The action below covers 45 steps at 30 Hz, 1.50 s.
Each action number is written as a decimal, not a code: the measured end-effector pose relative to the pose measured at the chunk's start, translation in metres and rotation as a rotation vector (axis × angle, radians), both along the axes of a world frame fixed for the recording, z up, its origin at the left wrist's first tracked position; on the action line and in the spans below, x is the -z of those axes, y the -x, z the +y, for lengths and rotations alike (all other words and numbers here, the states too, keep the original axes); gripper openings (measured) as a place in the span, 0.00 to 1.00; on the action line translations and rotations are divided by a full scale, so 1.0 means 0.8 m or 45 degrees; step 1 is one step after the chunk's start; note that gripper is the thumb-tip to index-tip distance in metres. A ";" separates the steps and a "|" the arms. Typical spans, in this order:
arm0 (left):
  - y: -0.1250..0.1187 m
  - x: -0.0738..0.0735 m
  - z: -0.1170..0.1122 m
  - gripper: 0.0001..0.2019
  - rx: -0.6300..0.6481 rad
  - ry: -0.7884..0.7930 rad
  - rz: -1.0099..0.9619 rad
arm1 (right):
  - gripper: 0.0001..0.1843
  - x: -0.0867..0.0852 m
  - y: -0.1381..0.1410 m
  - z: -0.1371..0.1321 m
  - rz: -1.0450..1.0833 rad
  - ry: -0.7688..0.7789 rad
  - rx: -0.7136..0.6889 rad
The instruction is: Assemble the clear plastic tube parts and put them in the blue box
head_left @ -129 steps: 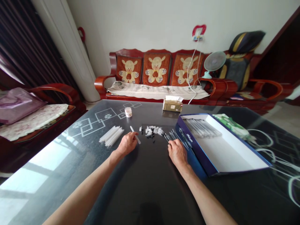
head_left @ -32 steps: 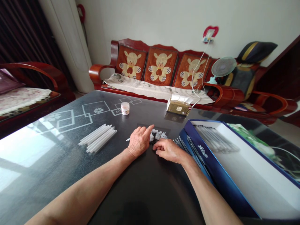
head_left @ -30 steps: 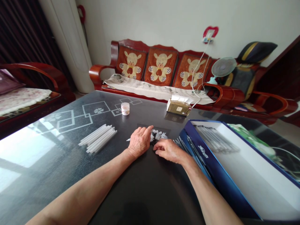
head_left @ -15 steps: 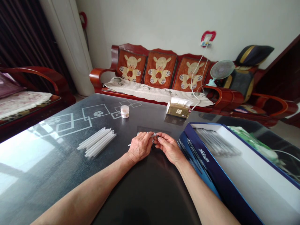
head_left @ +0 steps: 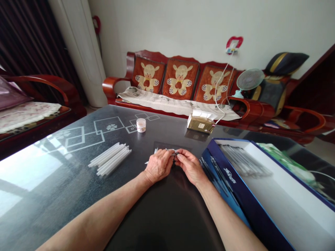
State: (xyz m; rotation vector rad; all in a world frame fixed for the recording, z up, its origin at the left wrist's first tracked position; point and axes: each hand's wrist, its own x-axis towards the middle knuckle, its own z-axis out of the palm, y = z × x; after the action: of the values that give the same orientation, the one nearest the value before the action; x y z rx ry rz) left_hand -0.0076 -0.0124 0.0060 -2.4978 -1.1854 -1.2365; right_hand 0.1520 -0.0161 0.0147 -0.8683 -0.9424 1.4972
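Note:
My left hand [head_left: 159,164] is closed around a slim white pen barrel [head_left: 176,151], whose end sticks out past the fingertips toward the right. A pale pointed tip also shows at the left of this hand. My right hand [head_left: 190,167] meets it over the dark table [head_left: 157,209], thumb and forefinger pinched on a small dark piece at the barrel's end; its exact kind is hidden by the fingers. Left of my hands lies a bundle of white pen barrels [head_left: 111,159]. Thin dark rods [head_left: 219,177], like pen parts, rest in a blue tray beside my right forearm.
A long blue box [head_left: 231,179], white inside, holds a row of clear pens [head_left: 244,162] at its far end. Farther back stand a small white jar [head_left: 141,125] and a tissue pack [head_left: 201,124]. Green-white plastic packaging [head_left: 286,162] lies beyond the box.
The whole view has shifted slightly, so everything sits a little to the right and lower. My right fingers have closed in on the barrel's end; both hands stay together.

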 end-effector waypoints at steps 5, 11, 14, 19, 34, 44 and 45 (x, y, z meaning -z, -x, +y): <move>0.000 0.002 0.001 0.11 -0.026 0.003 0.063 | 0.15 0.005 0.001 0.002 -0.029 -0.012 0.004; 0.001 0.005 0.002 0.12 -0.008 0.033 0.016 | 0.15 0.011 -0.002 0.004 -0.167 -0.074 0.048; 0.001 0.005 0.002 0.12 0.029 0.079 -0.070 | 0.15 0.012 -0.004 0.005 -0.313 -0.161 0.079; 0.002 0.003 0.004 0.11 -0.013 -0.003 -0.020 | 0.18 0.010 -0.006 0.005 -0.515 -0.252 0.127; 0.002 0.001 0.007 0.13 -0.005 -0.105 0.086 | 0.12 -0.005 -0.010 -0.011 -1.099 -0.595 0.238; 0.001 -0.002 0.004 0.13 0.057 -0.055 0.128 | 0.22 -0.003 -0.006 -0.008 -1.177 -0.557 0.254; 0.001 -0.002 0.004 0.14 0.054 -0.054 0.123 | 0.24 -0.003 -0.005 -0.008 -1.153 -0.506 0.253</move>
State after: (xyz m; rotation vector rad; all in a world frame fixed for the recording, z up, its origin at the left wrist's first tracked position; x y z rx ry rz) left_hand -0.0087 -0.0090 0.0074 -2.5330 -1.0779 -1.1236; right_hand 0.1560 -0.0221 0.0168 -1.3131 -1.6737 0.6623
